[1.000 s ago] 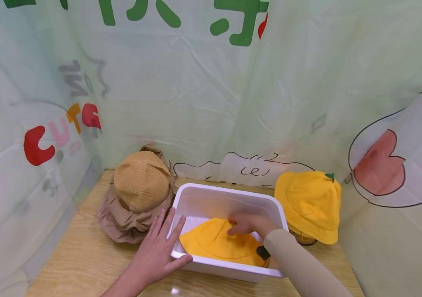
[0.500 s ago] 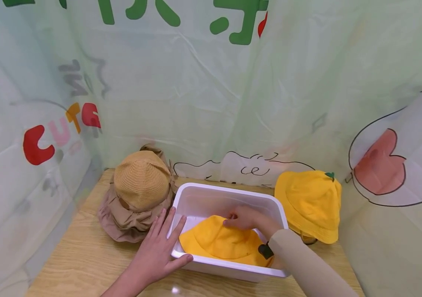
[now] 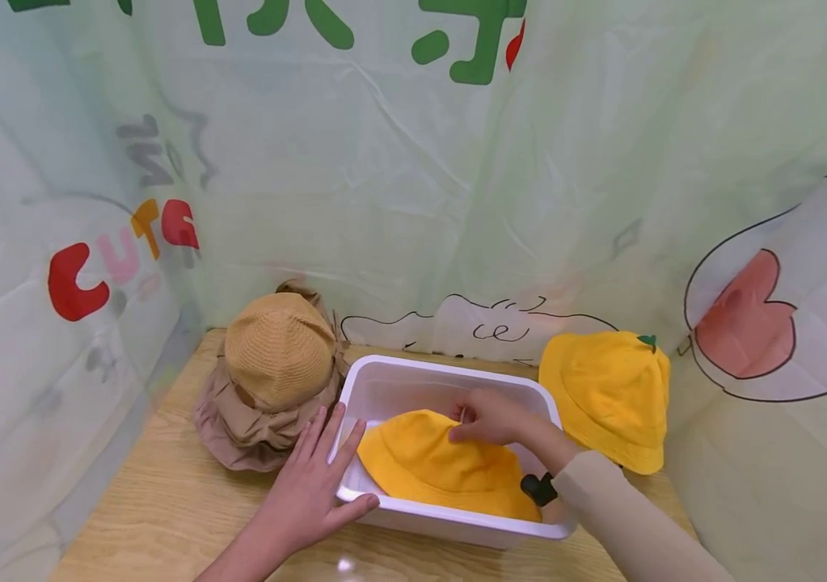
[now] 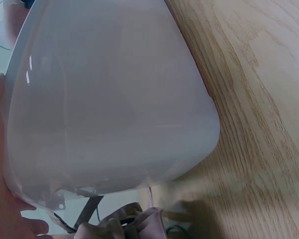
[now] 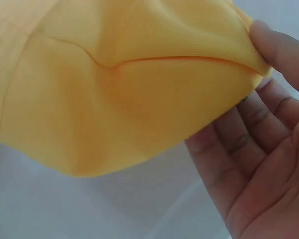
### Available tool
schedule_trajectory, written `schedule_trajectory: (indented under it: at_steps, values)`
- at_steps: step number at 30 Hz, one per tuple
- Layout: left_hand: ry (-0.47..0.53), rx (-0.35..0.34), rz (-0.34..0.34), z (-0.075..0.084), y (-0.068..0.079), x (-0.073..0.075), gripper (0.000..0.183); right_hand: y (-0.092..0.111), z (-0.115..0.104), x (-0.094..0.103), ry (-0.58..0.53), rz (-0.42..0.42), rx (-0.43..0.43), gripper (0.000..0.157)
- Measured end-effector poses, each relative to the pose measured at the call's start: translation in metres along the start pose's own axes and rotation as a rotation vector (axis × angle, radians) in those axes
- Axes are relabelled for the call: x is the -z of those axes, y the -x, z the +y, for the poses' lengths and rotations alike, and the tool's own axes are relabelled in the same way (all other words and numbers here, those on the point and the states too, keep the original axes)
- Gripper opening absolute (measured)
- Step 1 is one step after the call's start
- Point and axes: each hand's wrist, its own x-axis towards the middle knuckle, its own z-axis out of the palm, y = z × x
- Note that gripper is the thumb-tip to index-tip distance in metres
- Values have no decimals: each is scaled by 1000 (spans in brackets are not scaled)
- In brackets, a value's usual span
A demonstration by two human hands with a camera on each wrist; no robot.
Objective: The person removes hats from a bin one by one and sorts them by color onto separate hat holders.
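Observation:
Inside the white plastic bin [image 3: 457,527] is a yellow bucket hat [image 3: 435,457], its brim toward the front wall. My right hand [image 3: 496,418] pinches the hat's crown between thumb and fingers; in the right wrist view the thumb [image 5: 279,50] lies on the near side of the yellow cloth and the fingers go behind it. My left hand [image 3: 307,485] rests with spread, straight fingers on the bin's left rim. The left wrist view shows mostly the bin's outer wall [image 4: 109,99], with part of the left hand [image 4: 5,199] at the edge.
Left of the bin, a tan woven hat [image 3: 278,352] sits on a brown-pink fabric hat [image 3: 246,440]. Another yellow hat [image 3: 609,400] with a green leaf tip stands on the right. Printed curtains [image 3: 413,202] enclose the wooden table [image 3: 144,501] behind and at both sides.
My right hand has closed on the crown of the yellow hat and risen slightly, drawing the hat up and a little to the right. The left hand has stayed on the rim.

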Motion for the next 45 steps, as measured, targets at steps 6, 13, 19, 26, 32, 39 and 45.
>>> schedule_trajectory:
  at_steps: [6,13,19,26,32,39,45]
  values:
    - [5,13,-12,0,2,0,93,19,-10,18,39,112,9,18]
    - [10,13,-15,-1,1,1,93,40,-15,36,6,282,86,16]
    - [10,15,-6,-1,2,-1,92,55,-23,49,-29,360,117,14]
    - [14,25,-8,-2,4,-2,92,75,-31,68,-70,437,72,18]
    - [12,13,1,-2,1,-2,93,91,-32,82,-57,536,68,20]
    - [13,12,-1,-1,2,-3,94,104,-32,92,-31,615,40,20]
    - [18,15,9,0,1,-3,94,117,-28,102,-10,734,56,15]
